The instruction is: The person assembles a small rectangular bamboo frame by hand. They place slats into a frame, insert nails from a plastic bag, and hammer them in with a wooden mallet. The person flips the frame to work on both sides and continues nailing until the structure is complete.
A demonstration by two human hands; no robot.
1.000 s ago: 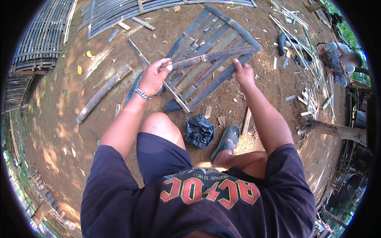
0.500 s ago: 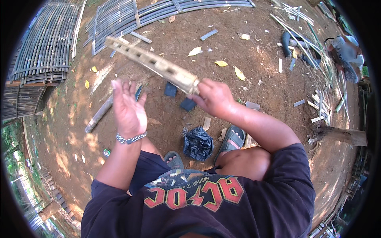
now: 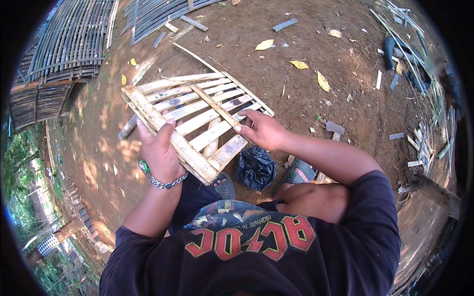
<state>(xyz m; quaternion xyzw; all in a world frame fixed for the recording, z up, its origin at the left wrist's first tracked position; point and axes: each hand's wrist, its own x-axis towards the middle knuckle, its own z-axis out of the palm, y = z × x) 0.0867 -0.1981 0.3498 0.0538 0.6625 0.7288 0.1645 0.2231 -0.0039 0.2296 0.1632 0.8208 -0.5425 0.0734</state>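
Note:
A slatted bamboo panel, pale with dark stains, is held tilted in front of me above the ground. My left hand is closed around its thick near-left rail, thumb on top. With my right hand I grip the panel's right side, thumb on the end of a narrow crosspiece that runs over the slats. A thin loose-looking strip sticks out past the far edge. Beneath the panel, between my sandalled feet, sits a crumpled black plastic bag.
Stacked bamboo slat panels stand at the far left, with another panel on the ground beyond. Yellow leaves and grey strips lie scattered on the dirt. At right are cut bamboo pieces and a wooden stump.
The panel was edge-on in my right hand alone; now its slatted face is turned up and lowered toward me. My open left hand has closed on its rail.

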